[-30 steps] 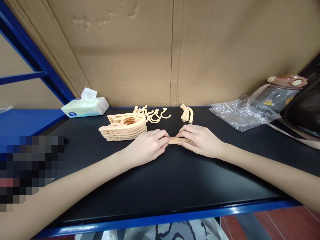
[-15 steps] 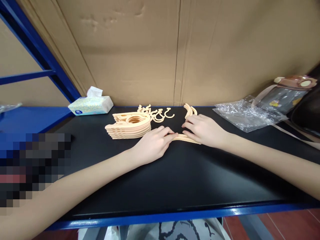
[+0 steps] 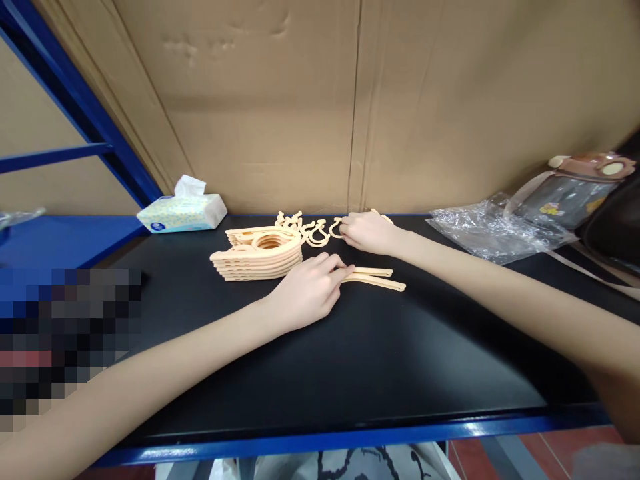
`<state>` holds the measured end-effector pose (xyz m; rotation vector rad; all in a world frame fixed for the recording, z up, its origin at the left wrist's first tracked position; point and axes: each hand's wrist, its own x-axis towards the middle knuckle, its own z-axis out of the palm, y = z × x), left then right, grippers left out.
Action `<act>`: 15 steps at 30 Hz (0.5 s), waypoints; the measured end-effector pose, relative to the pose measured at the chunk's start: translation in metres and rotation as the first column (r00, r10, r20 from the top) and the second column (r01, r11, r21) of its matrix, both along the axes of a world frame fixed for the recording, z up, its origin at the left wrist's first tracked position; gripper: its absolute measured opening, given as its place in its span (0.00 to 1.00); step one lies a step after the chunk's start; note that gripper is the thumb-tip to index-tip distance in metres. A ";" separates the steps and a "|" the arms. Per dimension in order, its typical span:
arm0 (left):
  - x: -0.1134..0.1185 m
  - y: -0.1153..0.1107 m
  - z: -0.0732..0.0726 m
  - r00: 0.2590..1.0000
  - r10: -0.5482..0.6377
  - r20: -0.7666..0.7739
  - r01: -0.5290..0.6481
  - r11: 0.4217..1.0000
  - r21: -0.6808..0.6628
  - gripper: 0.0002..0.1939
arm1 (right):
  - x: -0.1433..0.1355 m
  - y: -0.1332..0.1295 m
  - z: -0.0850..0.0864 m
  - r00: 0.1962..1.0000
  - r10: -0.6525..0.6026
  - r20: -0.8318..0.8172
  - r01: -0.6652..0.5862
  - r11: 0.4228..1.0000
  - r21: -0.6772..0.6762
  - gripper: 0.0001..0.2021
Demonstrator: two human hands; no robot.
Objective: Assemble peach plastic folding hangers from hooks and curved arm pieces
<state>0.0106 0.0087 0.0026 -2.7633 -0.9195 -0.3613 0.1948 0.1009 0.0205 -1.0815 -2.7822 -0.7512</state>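
My left hand is closed on a cream plastic hanger frame, whose two arms stick out to the right on the black tabletop. Its fingers hide the joined end. Farther back, my right hand has its fingertips closed at a cream hanger hook; part of the hook is hidden behind them. To the left rises a neat stack of folded hanger frames. Several loose hooks lie behind and beside the stack. Behind my right hand, another cream piece shows only in part.
A tissue pack sits at the back left. Clear plastic wrapping and a strapped water bottle are at the right. Cardboard stands along the back, and a blue rail edges the front.
My right hand has left the hanger frame and moved back and left to the loose hook. The frame's two arms now show apart. My left hand has stayed in place.
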 end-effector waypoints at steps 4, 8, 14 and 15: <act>-0.001 0.005 -0.004 0.998 0.051 0.029 -0.051 0.999 -0.008 0.19 | 0.000 -0.002 0.002 0.999 0.053 -0.009 -0.053 0.998 0.020 0.10; -0.002 0.006 -0.005 0.999 0.030 0.038 -0.030 1.000 -0.002 0.19 | 0.004 -0.003 -0.001 0.995 0.077 -0.055 -0.074 0.995 0.062 0.10; -0.001 0.003 -0.003 0.999 0.010 0.035 -0.011 1.000 0.001 0.19 | 0.015 -0.005 0.014 0.979 0.013 -0.205 0.020 0.986 0.163 0.11; -0.001 0.003 -0.003 0.999 0.008 0.037 -0.008 1.000 -0.003 0.19 | 0.017 -0.008 0.019 0.970 -0.003 -0.241 0.047 0.983 0.180 0.11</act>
